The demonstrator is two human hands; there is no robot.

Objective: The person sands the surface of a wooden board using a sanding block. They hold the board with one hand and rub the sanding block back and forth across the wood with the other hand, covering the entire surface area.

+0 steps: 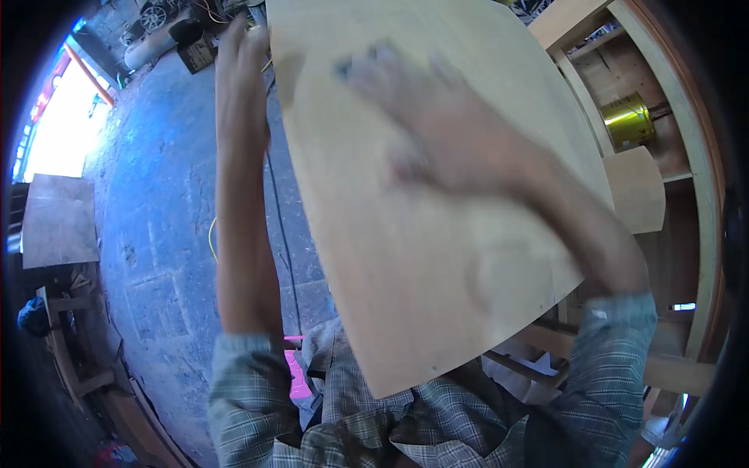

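Note:
A large pale wooden panel (374, 273) with a curved right edge fills the middle, its narrow corner pointing at my body. My right hand (437, 109) is over its upper part, thumb held apart from the fingers. Small dark patches show at the fingertips; motion blur hides what they are. Beside the panel's upper left edge is my left hand (243, 74), fingers pointing away from me and smeared. I cannot make out whether it touches the edge.
On the right stands a wooden frame (706, 234) with shelf-like openings and a shiny yellow can (626, 121). A grey-blue floor (172, 210) spreads to the left, crossed by a dark cable (285, 242). A flat board (58, 222) leans at far left; machinery (156, 39) sits at the back.

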